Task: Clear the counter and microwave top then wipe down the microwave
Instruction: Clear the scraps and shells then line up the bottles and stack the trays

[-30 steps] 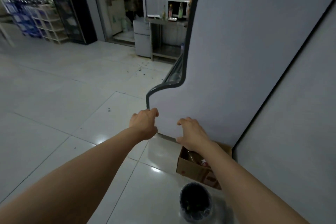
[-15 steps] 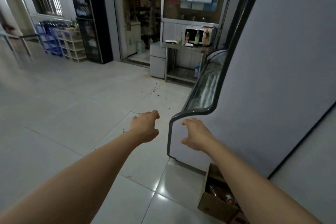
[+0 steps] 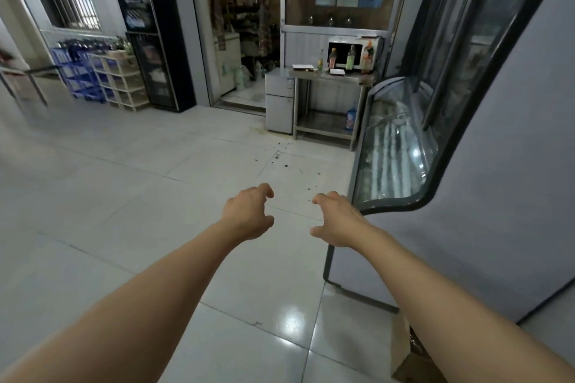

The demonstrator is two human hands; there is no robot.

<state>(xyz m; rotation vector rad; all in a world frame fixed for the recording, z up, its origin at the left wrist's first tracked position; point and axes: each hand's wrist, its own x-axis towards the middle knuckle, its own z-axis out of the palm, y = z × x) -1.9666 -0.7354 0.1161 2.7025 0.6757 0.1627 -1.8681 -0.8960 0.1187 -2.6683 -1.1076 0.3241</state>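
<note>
A white microwave (image 3: 342, 42) stands far across the room on a steel counter (image 3: 326, 75). Three bottles (image 3: 350, 57) stand in front of its door, one more at its right end, and flat items (image 3: 302, 66) lie on the counter. My left hand (image 3: 247, 213) and my right hand (image 3: 337, 219) are stretched out in front of me over the tiled floor, fingers loosely curled and apart, holding nothing. Both hands are far from the microwave.
A grey display freezer (image 3: 466, 196) with a curved glass front fills the right side. A small fridge (image 3: 279, 99) stands left of the counter. Dark debris (image 3: 280, 160) dots the floor. A cardboard box (image 3: 410, 361) sits at the lower right. Shelves (image 3: 121, 81) line the far left.
The view has lifted from the floor and box by the freezer toward the far counter and microwave. Both hands have come away from the freezer's side and stay empty.
</note>
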